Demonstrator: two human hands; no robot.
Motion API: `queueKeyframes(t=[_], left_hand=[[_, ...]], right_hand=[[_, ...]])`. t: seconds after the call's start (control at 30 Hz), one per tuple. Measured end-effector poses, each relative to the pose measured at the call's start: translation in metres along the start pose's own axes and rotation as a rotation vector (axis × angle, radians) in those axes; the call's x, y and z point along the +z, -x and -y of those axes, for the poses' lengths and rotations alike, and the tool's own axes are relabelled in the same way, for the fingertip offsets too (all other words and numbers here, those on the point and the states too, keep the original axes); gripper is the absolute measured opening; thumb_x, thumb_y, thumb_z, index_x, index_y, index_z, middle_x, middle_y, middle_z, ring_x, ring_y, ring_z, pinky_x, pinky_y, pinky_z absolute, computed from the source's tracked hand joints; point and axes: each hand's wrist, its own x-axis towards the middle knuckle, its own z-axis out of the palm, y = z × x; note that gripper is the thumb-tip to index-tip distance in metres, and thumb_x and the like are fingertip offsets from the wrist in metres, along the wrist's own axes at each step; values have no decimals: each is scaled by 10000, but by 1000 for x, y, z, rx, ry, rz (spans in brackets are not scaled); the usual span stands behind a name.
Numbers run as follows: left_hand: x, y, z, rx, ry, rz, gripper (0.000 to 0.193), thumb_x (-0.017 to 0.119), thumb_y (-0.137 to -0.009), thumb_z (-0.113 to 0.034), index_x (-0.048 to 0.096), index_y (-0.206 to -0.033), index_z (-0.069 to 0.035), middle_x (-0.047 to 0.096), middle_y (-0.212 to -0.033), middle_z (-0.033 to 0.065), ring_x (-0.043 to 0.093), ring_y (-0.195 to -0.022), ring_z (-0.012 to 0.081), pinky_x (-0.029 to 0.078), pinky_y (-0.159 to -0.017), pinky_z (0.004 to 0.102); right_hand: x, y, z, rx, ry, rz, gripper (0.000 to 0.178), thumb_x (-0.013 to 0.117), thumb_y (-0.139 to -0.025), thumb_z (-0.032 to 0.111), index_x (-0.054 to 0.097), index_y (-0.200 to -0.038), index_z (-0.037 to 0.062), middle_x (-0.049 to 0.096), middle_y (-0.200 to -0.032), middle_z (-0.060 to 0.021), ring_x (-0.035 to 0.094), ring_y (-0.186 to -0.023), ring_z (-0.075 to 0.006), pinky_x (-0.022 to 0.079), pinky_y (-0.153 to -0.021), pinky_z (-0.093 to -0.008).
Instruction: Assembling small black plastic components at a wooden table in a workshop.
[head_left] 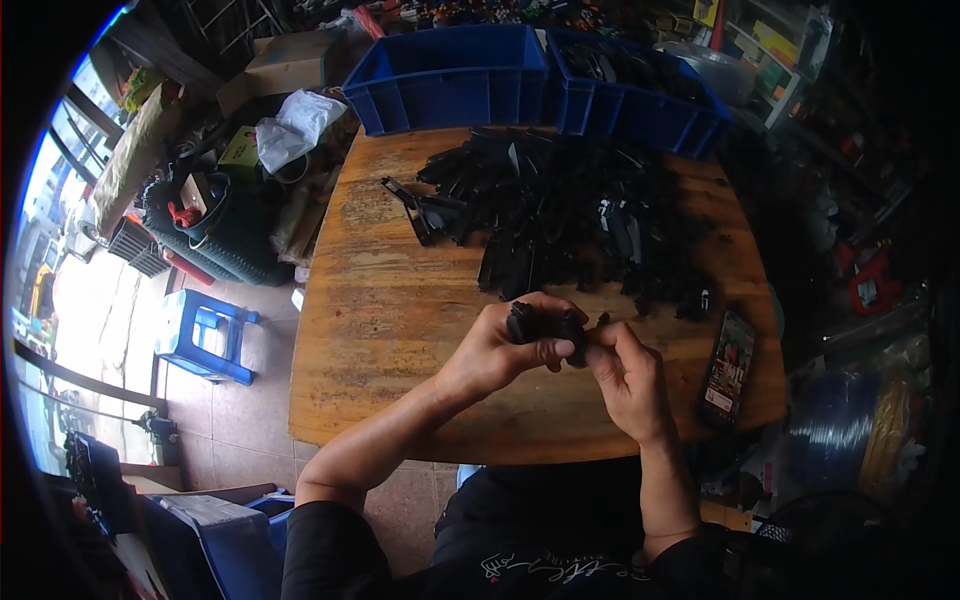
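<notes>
Over the near half of the wooden table (370,370), my left hand (500,345) is closed around a black plastic part (570,330). The part's dark ends show between the thumb and fingers; its full shape is hidden. My right hand (628,380) is pinched close against the part's right side. A small dark piece (603,318) pokes out above the right fingertips, too small to name. Just beyond both hands lies a big heap of black plastic parts (530,200), some long and trough-like, with a few whitish bits among those on the right.
Two blue crates stand at the table's far edge: the left crate (450,90) and the right crate (630,115), which holds dark parts. A phone (730,370) with a lit screen lies at the right. A blue stool (208,335) stands on the floor at left.
</notes>
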Motion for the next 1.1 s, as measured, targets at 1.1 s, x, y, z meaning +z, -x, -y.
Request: queueKeyframes(t=[1.1], left_hand=[[-70, -21, -3, 24, 424, -15, 442, 685, -754, -71, 511, -1160, -87, 600, -1011, 86, 599, -905, 206, 481, -809, 337]], right_hand=[[-21, -10, -37, 167, 123, -21, 195, 607, -808, -14, 604, -1003, -12, 587, -865, -76, 598, -741, -152, 476, -664, -242]])
